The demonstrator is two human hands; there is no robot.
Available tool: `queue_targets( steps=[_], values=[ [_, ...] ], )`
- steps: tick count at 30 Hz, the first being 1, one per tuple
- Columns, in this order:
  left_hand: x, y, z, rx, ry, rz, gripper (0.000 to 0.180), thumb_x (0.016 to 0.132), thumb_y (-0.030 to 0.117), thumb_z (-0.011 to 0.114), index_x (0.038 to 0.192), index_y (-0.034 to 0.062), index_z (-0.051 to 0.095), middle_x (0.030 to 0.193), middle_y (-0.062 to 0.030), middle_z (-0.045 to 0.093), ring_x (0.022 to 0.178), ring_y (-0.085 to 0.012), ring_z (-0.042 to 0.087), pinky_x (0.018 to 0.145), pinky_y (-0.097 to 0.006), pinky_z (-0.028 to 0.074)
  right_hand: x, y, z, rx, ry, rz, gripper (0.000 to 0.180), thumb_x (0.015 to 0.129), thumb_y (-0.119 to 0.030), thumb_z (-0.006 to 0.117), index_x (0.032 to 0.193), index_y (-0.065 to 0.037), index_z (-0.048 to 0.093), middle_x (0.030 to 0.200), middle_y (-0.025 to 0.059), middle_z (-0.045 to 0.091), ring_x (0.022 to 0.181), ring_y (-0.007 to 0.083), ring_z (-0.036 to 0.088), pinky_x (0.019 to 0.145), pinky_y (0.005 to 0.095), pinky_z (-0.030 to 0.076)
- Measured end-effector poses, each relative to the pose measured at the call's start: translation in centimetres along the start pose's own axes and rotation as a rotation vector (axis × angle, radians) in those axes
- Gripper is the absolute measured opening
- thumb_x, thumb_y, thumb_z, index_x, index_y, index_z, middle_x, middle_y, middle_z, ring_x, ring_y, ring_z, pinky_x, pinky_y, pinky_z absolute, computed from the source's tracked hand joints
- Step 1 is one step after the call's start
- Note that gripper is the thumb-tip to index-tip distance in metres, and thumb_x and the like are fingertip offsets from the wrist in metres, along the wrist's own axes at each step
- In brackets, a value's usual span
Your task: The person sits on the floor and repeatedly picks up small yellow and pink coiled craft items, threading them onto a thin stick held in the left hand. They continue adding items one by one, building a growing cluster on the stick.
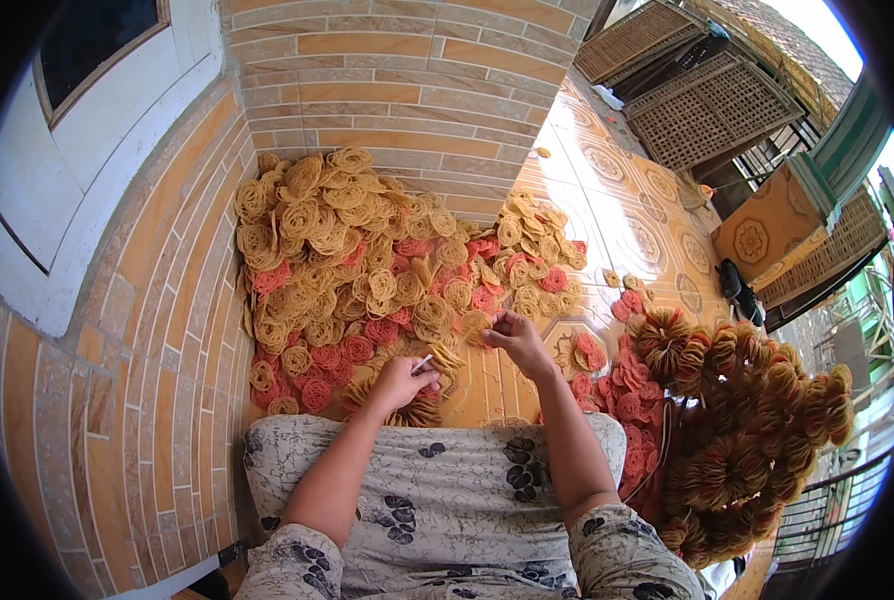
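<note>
My left hand (403,386) is closed around a thin whitish stick (422,364) that pokes up from between its fingers. Some tan discs (447,358) stand on edge just beyond it, and a bunch of discs packed on edge (422,410) lies under the hand; whether they are strung together cannot be made out. A little to the right, my right hand (520,342) pinches the edge of a tan lacy coiled disc (475,325). Loose tan discs (317,265) and pink discs (357,348) of the same kind are heaped in front of both hands.
A tiled wall (397,100) rises behind the heap. Pink discs (639,385) lie by my right side, beside large bundled rings of tan and red discs (747,430). Patterned floor tiles (607,240) run toward woven racks (712,110) and dark shoes (739,290).
</note>
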State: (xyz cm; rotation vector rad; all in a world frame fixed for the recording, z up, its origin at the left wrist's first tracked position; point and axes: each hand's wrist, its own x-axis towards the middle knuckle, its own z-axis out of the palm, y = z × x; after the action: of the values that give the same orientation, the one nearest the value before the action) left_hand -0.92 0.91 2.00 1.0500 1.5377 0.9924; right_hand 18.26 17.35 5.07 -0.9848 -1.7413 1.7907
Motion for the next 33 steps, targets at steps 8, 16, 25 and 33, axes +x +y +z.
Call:
queue_targets(
  steps=[8,16,25,33],
  values=[
    [-0.3,-0.3,-0.3,0.002,0.129,0.038,0.015,0.087,0.014,0.064,0.088,-0.0002,0.066,0.076,-0.0051,0.07,0.068,-0.0108,0.064,0.063,-0.026,0.048,1.6,-0.9,1.8,-0.62,-0.413,-0.139,0.024,0.079,0.001,0.065,0.101,-0.006,0.066,0.096,0.0042,0.067,0.083,0.0154,0.062,0.075,0.029,0.049],
    [0.3,-1.6,-2.1,-0.086,0.292,-0.019,0.014,0.088,0.014,0.064,0.09,0.0007,0.065,0.077,-0.0046,0.069,0.068,-0.0095,0.06,0.066,-0.025,0.046,6.8,3.7,6.7,-0.98,0.4,-0.311,0.023,0.071,-0.015,0.074,0.091,-0.006,0.066,0.104,0.0202,0.059,0.088,0.0335,0.062,0.076,0.0432,0.05],
    [1.2,-1.5,-1.2,-0.183,0.208,0.014,0.012,0.088,0.012,0.064,0.09,-0.0003,0.065,0.079,-0.0061,0.069,0.073,-0.0103,0.061,0.071,-0.026,0.046,5.1,0.5,3.3,-0.288,0.135,-0.09,0.023,0.084,-0.014,0.07,0.091,0.005,0.059,0.072,0.0051,0.061,0.055,0.0089,0.052,0.046,0.0259,0.04],
    [0.9,-1.5,-1.4,-0.219,0.207,0.009,0.012,0.088,0.011,0.063,0.089,-0.0005,0.065,0.078,-0.0062,0.069,0.072,-0.0106,0.061,0.07,-0.026,0.047,3.8,-1.4,4.2,-0.391,0.085,-0.146,0.018,0.082,-0.016,0.072,0.088,-0.002,0.063,0.077,-0.0009,0.058,0.065,0.0052,0.05,0.058,0.0229,0.042]
  ],
)
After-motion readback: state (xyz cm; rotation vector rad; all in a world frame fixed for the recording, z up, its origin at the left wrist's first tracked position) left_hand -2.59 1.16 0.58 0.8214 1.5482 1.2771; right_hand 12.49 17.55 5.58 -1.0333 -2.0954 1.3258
